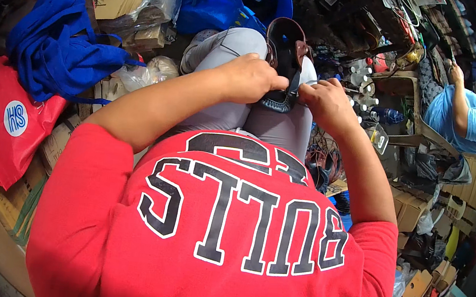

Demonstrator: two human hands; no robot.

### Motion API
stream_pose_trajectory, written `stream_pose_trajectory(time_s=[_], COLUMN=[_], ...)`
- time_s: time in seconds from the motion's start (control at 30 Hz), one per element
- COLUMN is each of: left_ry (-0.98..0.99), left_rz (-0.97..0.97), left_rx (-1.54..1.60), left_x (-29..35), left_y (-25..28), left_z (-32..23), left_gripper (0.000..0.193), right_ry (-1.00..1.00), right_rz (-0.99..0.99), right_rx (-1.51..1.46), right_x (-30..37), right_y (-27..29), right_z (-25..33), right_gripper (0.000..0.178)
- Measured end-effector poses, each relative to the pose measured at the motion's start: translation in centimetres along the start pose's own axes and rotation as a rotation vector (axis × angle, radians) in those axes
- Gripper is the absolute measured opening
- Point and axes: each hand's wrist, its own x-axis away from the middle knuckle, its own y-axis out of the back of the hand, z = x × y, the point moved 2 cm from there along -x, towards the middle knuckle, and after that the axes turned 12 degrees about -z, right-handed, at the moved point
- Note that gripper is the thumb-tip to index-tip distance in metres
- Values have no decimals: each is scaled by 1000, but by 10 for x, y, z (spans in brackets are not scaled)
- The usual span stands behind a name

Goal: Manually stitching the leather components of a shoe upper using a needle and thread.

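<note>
A dark brown and black shoe (286, 30) rests between my knees, on grey trousers. Its dark inside faces up and a stitched-looking edge shows at its near end. My left hand (253, 80) is closed at the shoe's left side, with its fingertips against it. At the right side my right hand (330, 104) is also closed, its fingers pinched together beside a dark strip that stands up from the shoe. Whatever fine thing may lie in the right fingers is too small to make out.
Blue cloth bag (55, 43) and red bag (13, 115) lie on boxes at left. A large blue bag (226, 4) is ahead. Several small bottles (362, 80) stand right of my knees. Farther right, a person in a blue shirt (464, 120) sits among piled goods.
</note>
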Motion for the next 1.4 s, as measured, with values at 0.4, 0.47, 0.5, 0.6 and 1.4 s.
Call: stream_pose_trajectory(time_s=[0.4,0.47,0.5,0.6,1.4], left_ry=[23,-23,-22,166,17], left_rz=[-442,-207,-22,95,-262], left_rx=[967,1262,1323,934,194], left_x=[-3,-9,-7,24,-36], left_y=[82,57,45,37,-2], left_z=[-35,-65,-74,-51,9], left_gripper=[7,8,9,8,39], right_ry=[-440,-327,-214,-437,-537], right_rz=[-694,-483,-340,-9,-310], right_rx=[-1693,-1889,-1966,-1339,-736], right_x=[1,-25,-25,8,25], right_y=[22,24,22,24,-15], right_z=[-41,-2,5,6,-30], right_gripper=[15,16,17,14,13])
